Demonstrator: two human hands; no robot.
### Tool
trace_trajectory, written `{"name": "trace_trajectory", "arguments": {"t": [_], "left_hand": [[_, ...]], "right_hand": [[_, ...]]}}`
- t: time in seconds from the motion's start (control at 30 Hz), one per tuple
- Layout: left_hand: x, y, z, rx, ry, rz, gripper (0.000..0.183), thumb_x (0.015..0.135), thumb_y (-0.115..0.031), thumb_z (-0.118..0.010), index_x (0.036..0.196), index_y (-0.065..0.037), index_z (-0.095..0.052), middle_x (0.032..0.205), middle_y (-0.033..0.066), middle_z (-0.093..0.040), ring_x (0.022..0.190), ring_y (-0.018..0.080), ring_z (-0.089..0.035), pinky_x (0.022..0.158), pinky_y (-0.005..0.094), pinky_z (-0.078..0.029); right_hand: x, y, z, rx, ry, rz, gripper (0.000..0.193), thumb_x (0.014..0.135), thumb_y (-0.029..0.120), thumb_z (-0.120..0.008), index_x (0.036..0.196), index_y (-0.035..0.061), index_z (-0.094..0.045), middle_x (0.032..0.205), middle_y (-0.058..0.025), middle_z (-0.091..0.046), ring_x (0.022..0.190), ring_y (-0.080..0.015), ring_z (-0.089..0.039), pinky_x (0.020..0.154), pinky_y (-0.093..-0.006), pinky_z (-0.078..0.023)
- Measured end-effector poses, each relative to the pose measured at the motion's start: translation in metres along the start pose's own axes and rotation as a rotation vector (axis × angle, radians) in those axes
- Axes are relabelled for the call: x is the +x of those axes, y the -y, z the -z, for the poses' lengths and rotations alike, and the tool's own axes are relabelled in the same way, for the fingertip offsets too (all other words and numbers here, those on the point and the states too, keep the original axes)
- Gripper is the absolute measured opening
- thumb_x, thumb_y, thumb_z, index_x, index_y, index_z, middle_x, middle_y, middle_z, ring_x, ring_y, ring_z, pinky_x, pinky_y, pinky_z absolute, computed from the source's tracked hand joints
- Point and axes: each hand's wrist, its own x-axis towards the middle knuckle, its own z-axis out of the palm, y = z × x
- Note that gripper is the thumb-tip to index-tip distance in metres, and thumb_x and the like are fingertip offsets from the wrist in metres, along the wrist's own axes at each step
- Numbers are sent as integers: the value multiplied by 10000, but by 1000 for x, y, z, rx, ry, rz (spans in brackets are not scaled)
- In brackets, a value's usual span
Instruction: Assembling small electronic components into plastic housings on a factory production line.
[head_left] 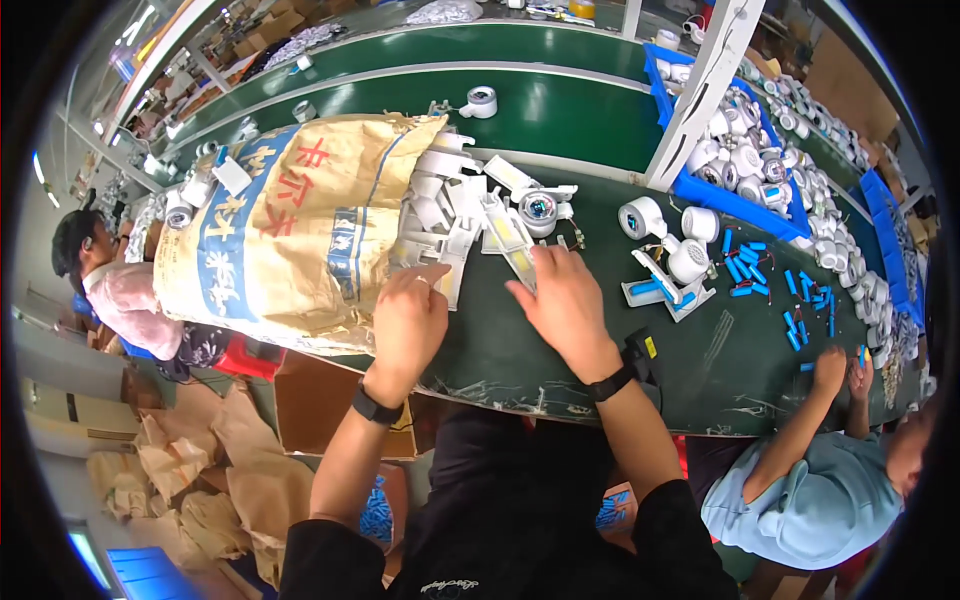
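Note:
A large tan paper sack (290, 220) with blue bands and red printing lies on its side, and white plastic housings (440, 200) spill from its mouth. My left hand (410, 318) is at the near edge of that mouth with curled fingers; whatever they hold is hidden. Between the thumb and fingers of my right hand (567, 305) is the near end of a long white plastic housing (508, 235) with a yellowish panel. Just beyond it sits a round white lamp head (538, 208) with a lens.
Right of my hands are white lamp heads (688, 260) and loose blue battery cells (745, 262). A blue bin (740, 205) of lamp heads stands behind a white post (700, 100). A co-worker (810, 490) handles cells at the right; another person (120, 290) is at the left.

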Motion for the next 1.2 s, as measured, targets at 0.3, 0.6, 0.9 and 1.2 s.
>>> {"name": "trace_trajectory", "arguments": {"t": [0.3, 0.6, 0.9, 1.2], "left_hand": [[-19, -36, -18, -948, 298, 735, 534, 1035, -389, -523, 1356, 38, -534, 1126, 200, -703, 802, 227, -716, 647, 310, -591], [-18, -67, -45, -1969, 974, 937, 769, 1055, -615, -262, 1460, 15, -435, 1347, 150, -610, 1213, 274, -621, 1009, 465, -520], [-18, -82, -64, -1888, 564, 1031, 506, 1096, -427, -380, 1361, -13, -501, 1039, 61, -652, 964, 187, -661, 855, 365, -562], [-16, -95, -55, -1745, 522, 1035, 536, 1069, -480, -443, 1346, -27, -513, 1082, 49, -578, 1005, 152, -570, 875, 325, -500]], "right_hand": [[-36, 8, 7, -152, 18, 14, 347, 757, -96, -656, 1085, 17, -677, 1376, -150, -546, 1061, -343, -650, 818, -406, -570], [-66, 6, 46, 250, -52, 204, 243, 743, -47, -707, 883, 140, -775, 1415, -129, -543, 1396, -417, -429, 1114, -553, -349], [-89, 9, 64, 178, -40, 93, 243, 776, 4, -777, 1001, 91, -758, 1005, -43, -667, 871, -232, -639, 735, -338, -521], [-97, 12, 52, 226, -69, 90, 211, 789, -18, -727, 991, 39, -716, 986, -58, -672, 864, -276, -662, 738, -374, -542]]}}
